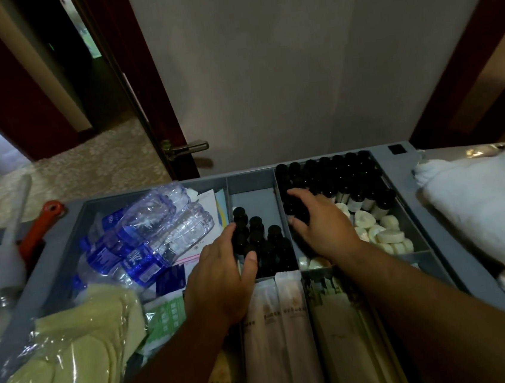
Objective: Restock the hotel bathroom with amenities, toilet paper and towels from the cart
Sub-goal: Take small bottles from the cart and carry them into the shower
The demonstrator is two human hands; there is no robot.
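A grey cart tray (457,251) with compartments lies below me. In the middle compartment stand several small dark amenity bottles (274,245); my left hand (220,279) curls its fingers and thumb round the ones at the near left. The right compartment holds many more dark bottles (346,175) and round white soaps (383,233). There my right hand (320,224) grips a dark bottle at the near left of the group. Long wrapped amenity packets (279,338) lie in the near compartments. Folded white towels (491,197) sit at the right.
Blue-labelled water bottles (144,240) and yellow bagged items (75,359) fill the left compartment. An orange-handled tool (43,226) and a white brush handle (20,215) stick up at the cart's left. A dark door with a metal handle (187,148) stands open behind the cart.
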